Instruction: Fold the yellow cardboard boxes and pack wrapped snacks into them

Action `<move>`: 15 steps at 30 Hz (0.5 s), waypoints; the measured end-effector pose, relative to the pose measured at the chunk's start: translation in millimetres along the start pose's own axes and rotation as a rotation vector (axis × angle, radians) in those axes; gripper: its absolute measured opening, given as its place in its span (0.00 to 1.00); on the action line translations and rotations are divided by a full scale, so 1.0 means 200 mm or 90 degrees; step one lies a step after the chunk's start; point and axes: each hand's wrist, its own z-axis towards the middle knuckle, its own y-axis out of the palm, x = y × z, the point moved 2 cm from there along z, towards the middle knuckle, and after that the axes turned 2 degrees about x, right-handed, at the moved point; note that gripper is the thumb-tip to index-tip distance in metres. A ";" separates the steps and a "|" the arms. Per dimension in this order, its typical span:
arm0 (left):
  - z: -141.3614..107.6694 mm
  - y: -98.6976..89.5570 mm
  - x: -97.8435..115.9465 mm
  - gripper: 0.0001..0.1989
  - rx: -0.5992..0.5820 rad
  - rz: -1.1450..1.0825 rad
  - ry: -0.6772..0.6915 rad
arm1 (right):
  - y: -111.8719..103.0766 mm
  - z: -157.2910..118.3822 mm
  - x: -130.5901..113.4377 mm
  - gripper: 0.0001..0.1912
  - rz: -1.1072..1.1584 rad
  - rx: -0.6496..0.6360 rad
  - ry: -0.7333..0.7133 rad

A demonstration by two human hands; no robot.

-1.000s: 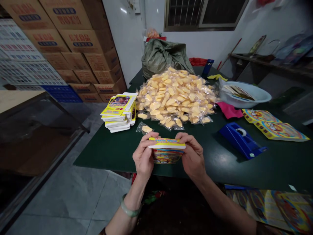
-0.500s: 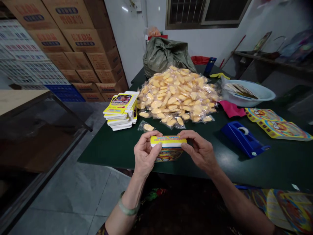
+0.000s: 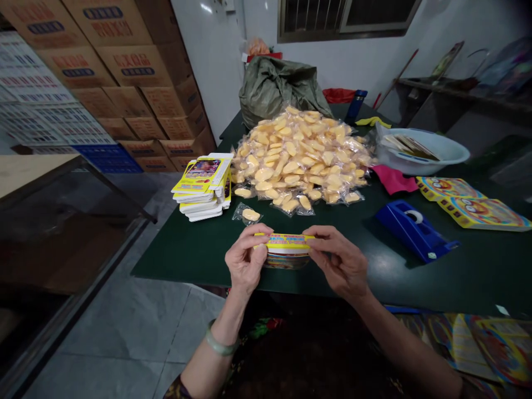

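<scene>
A small yellow printed box [image 3: 288,244] is held between my two hands above the front edge of the dark green table. My left hand [image 3: 246,259] pinches its left end, thumb on the near side. The right end is between the thumb and fingers of my right hand [image 3: 338,259]. Just beyond the box lies a single wrapped yellow piece [image 3: 250,214]. A large heap of wrapped yellow pieces [image 3: 299,158] covers the table's middle. Left of the heap is a stack of flat yellow and white cartons [image 3: 202,187].
A blue tape dispenser [image 3: 415,230] sits right of my hands, with two colourful boxes [image 3: 484,213] behind it. A pale basin [image 3: 449,151] holding cards, a pink cloth [image 3: 394,180] and a green sack [image 3: 280,88] are farther back. Printed sheets [image 3: 477,346] lie at lower right.
The box has tilted in my hands, so its yellow printed side shows more and its front face less. Both hands still grip the ends. The view has shifted slightly.
</scene>
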 end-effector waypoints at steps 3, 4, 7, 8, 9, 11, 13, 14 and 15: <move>-0.01 -0.01 -0.01 0.08 -0.004 0.034 0.042 | 0.01 -0.01 -0.01 0.17 -0.075 0.028 -0.064; -0.01 -0.01 -0.01 0.08 -0.007 0.045 0.050 | 0.02 -0.01 -0.01 0.18 -0.091 0.035 -0.090; 0.00 -0.01 0.00 0.08 -0.032 0.078 0.070 | 0.02 -0.01 0.01 0.17 -0.115 0.037 -0.148; 0.00 -0.01 0.00 0.08 -0.040 0.083 0.079 | 0.02 -0.02 0.02 0.15 -0.120 0.034 -0.162; 0.01 -0.01 0.00 0.08 -0.047 0.083 0.088 | 0.02 -0.02 0.02 0.14 -0.125 0.030 -0.172; 0.01 -0.02 0.01 0.08 -0.060 0.071 0.106 | 0.02 -0.03 0.03 0.13 -0.129 0.030 -0.186; 0.02 -0.01 0.01 0.07 -0.077 0.061 0.125 | 0.02 -0.04 0.04 0.14 -0.131 0.035 -0.184; 0.02 -0.01 0.01 0.07 -0.085 0.061 0.132 | 0.03 -0.05 0.04 0.15 -0.132 0.038 -0.180; 0.02 -0.01 0.01 0.08 -0.094 0.066 0.138 | 0.03 -0.05 0.04 0.15 -0.131 0.042 -0.176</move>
